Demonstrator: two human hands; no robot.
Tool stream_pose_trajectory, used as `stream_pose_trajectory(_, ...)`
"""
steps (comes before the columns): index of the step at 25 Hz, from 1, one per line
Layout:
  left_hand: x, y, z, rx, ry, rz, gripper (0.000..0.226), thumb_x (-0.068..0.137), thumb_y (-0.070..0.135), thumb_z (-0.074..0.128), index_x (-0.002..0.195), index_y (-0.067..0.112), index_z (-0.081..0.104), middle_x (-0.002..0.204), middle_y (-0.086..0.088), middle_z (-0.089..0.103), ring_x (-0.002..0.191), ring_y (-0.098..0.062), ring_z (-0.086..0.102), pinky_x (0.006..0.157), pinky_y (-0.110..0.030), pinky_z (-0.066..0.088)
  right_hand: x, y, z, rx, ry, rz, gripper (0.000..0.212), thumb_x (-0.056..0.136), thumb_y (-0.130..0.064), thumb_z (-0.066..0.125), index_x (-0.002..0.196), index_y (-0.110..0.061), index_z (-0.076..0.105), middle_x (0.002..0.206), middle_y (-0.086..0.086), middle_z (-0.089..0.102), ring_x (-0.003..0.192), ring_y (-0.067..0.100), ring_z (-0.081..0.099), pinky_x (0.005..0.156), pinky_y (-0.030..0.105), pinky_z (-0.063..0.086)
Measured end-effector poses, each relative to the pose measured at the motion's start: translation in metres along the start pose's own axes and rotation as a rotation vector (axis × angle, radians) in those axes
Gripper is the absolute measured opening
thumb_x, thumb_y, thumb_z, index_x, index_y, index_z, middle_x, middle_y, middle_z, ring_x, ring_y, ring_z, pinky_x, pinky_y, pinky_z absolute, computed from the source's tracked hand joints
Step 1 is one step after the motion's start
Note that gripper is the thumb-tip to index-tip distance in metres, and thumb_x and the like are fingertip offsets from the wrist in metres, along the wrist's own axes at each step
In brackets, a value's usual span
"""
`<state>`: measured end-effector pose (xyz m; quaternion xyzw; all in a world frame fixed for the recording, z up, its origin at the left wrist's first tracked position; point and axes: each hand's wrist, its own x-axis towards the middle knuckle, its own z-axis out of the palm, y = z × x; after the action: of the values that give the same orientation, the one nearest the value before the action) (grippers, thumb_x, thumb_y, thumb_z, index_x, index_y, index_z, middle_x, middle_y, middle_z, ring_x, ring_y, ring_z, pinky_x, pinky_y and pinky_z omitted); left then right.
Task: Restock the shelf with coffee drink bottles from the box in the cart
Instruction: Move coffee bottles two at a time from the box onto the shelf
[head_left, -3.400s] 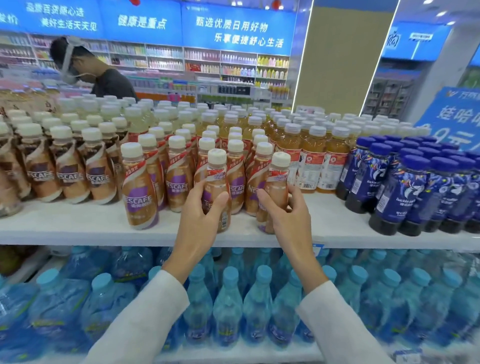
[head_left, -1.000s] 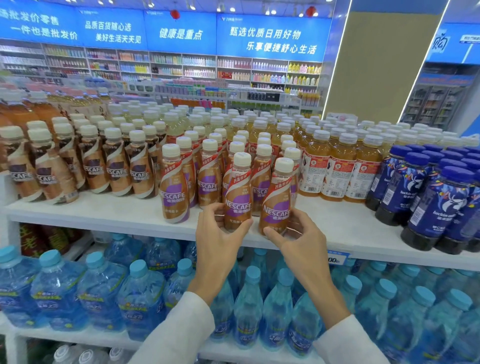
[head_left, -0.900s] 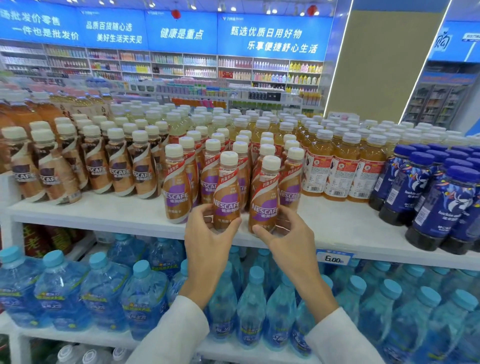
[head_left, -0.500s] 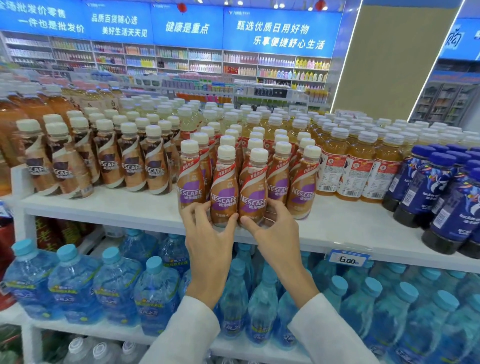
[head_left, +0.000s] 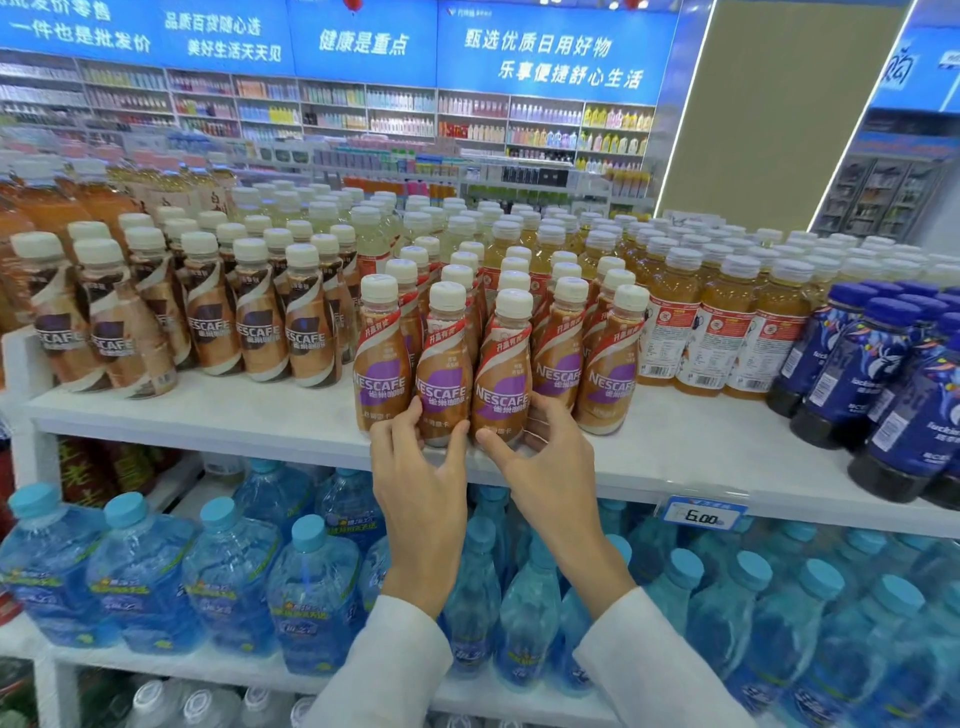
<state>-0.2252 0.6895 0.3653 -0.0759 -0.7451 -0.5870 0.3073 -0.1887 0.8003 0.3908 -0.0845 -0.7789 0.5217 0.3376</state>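
Several brown coffee drink bottles with purple labels and cream caps stand in rows on the white shelf (head_left: 208, 421). My left hand (head_left: 421, 467) grips the base of one front-row coffee bottle (head_left: 444, 364), thumb and fingers curled round it. My right hand (head_left: 545, 457) grips the base of the neighbouring coffee bottle (head_left: 504, 374) to its right. Both bottles stand upright near the shelf's front edge, between another front bottle (head_left: 379, 358) on the left and two more on the right. The box and cart are out of view.
Darker-label coffee bottles (head_left: 260, 322) stand to the left, orange tea bottles (head_left: 711, 322) and dark blue bottles (head_left: 857, 374) to the right. Blue water bottles (head_left: 228, 571) fill the shelf below. A price tag (head_left: 701, 514) hangs on the shelf edge.
Both hands slid their two bottles leftwards along the shelf front, up beside the lone front bottle on the left; the bottles now stand close together in one front row.
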Motion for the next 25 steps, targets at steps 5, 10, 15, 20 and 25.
stream_pose_trajectory(5, -0.002, 0.000, 0.003, 0.017, 0.007, -0.008, 0.053, 0.089, 0.031, 0.078, 0.133, 0.015, 0.054, 0.124, 0.000, 0.048, 0.112, -0.024, 0.058, 0.091, -0.046, 0.055, 0.001, 0.002, 0.002, -0.004, -0.002, -0.003, 0.057, 0.078, -0.034, 0.086, 0.128, -0.025, 0.059, 0.118, -0.013, 0.068, 0.106, -0.001, 0.065, 0.089, 0.015, 0.054)
stream_pose_trajectory(10, -0.001, 0.004, 0.002, 0.034, 0.009, -0.013, 0.055, 0.090, 0.033, 0.077, 0.135, 0.016, 0.051, 0.125, 0.000, 0.049, 0.114, -0.022, 0.058, 0.093, -0.044, 0.055, 0.001, 0.006, 0.003, -0.026, -0.007, -0.019, 0.058, 0.079, -0.038, 0.085, 0.129, -0.027, 0.057, 0.121, -0.013, 0.067, 0.109, 0.001, 0.064, 0.094, 0.022, 0.056)
stream_pose_trajectory(15, 0.000, 0.007, 0.002, 0.039, 0.011, -0.042, 0.054, 0.089, 0.033, 0.077, 0.134, 0.016, 0.051, 0.127, -0.001, 0.050, 0.114, -0.022, 0.058, 0.094, -0.042, 0.055, 0.001, 0.007, 0.003, -0.039, -0.008, -0.022, 0.061, 0.080, -0.041, 0.083, 0.131, -0.027, 0.055, 0.124, -0.011, 0.066, 0.111, 0.003, 0.063, 0.095, 0.025, 0.056)
stream_pose_trajectory(20, -0.001, 0.009, 0.000, 0.027, 0.016, -0.042, 0.054, 0.088, 0.035, 0.078, 0.131, 0.017, 0.051, 0.125, 0.000, 0.051, 0.112, -0.021, 0.058, 0.093, -0.040, 0.055, 0.001, 0.008, 0.003, -0.047, -0.020, -0.017, 0.063, 0.080, -0.043, 0.083, 0.133, -0.029, 0.053, 0.126, -0.012, 0.065, 0.112, 0.003, 0.062, 0.095, 0.022, 0.055)
stream_pose_trajectory(25, -0.001, 0.011, -0.001, 0.047, -0.002, -0.053, 0.053, 0.088, 0.035, 0.077, 0.130, 0.019, 0.050, 0.123, 0.001, 0.050, 0.112, -0.019, 0.058, 0.093, -0.040, 0.055, 0.002, 0.008, 0.003, -0.035, -0.038, -0.008, 0.064, 0.081, -0.043, 0.082, 0.135, -0.027, 0.052, 0.127, -0.011, 0.064, 0.114, 0.004, 0.061, 0.097, 0.027, 0.056)
